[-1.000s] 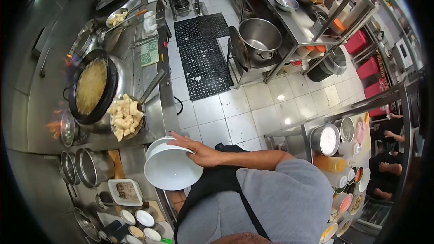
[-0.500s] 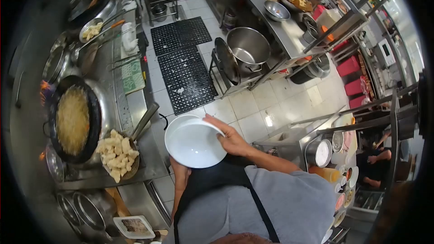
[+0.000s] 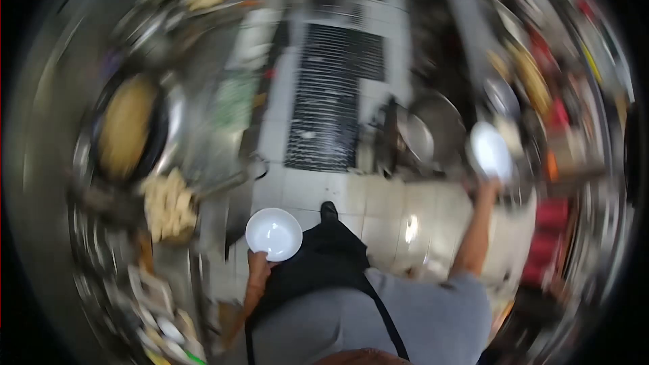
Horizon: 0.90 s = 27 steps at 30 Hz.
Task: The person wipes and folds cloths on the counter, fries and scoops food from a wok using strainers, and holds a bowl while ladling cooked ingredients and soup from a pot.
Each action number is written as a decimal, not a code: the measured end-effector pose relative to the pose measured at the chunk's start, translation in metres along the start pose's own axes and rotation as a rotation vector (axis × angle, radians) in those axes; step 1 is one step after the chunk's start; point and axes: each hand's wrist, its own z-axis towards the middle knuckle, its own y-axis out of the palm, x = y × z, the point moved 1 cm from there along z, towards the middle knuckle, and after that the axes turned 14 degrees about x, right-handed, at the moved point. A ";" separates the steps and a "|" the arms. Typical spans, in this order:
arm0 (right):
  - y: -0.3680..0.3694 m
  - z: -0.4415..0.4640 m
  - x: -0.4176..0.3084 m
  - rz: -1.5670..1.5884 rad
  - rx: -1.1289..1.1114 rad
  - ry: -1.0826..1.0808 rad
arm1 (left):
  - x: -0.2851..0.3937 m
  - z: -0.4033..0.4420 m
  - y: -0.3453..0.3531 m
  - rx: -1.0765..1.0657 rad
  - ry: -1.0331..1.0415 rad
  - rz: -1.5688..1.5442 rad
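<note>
In the head view, my only feed, the left bowl (image 3: 274, 234) and the right bowl (image 3: 491, 152), both white, no longer overlap between two hands as they do half a second ago; they are now well apart. My left hand (image 3: 260, 261) is clenched on the near rim of its bowl, holding it low beside the black apron (image 3: 318, 253), open side up, with no contents I can make out. My right hand (image 3: 489, 186) stretches far out and appears to grasp the lower edge of the other — motion blur hides the fingers. That bowl is near the small metal bowl (image 3: 501, 96) by the steel desk (image 3: 466, 34) and just beside the big pot (image 3: 443, 132); whether it touches the desk, I cannot tell. I judge the pair properly separated — each bowl depends on a single grip.
</note>
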 end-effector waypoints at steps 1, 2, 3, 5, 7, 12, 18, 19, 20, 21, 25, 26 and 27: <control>-0.009 0.020 0.041 -0.418 0.089 -0.447 | -0.012 -0.003 -0.009 0.067 -0.001 -0.012; -0.012 0.038 0.018 -0.825 -0.037 -0.415 | -0.018 -0.011 -0.015 0.099 -0.002 -0.053; -0.015 0.058 -0.010 -1.302 -0.219 -0.468 | -0.041 -0.006 -0.027 0.184 0.014 -0.104; -0.017 0.090 -0.043 -1.714 -0.353 -0.543 | -0.047 -0.033 -0.033 0.320 -0.047 -0.190; -0.011 0.089 -0.034 -1.549 -0.066 -0.344 | -0.071 -0.047 -0.041 0.418 -0.069 -0.296; 0.006 0.057 -0.071 -0.948 0.567 -0.184 | -0.135 -0.067 -0.060 0.460 -0.110 -0.586; 0.093 0.027 -0.098 -0.484 0.458 -0.314 | -0.175 -0.098 -0.054 0.651 -0.197 -0.833; 0.124 0.019 -0.096 -0.451 0.384 -0.312 | -0.185 -0.097 -0.056 0.669 -0.224 -0.865; 0.157 0.009 -0.092 -0.418 0.305 -0.313 | -0.195 -0.098 -0.059 0.691 -0.253 -0.900; 0.193 -0.003 -0.085 -0.384 0.218 -0.324 | -0.203 -0.098 -0.062 0.703 -0.259 -0.923; 0.352 -0.143 -0.105 0.068 -0.485 -0.147 | -0.238 -0.095 -0.075 0.766 -0.297 -0.997; 0.343 -0.194 -0.145 0.125 -0.707 -0.211 | -0.256 -0.088 -0.082 0.756 -0.328 -1.015; 0.333 -0.247 -0.188 0.195 -0.948 -0.258 | -0.263 -0.095 -0.086 0.768 -0.328 -1.068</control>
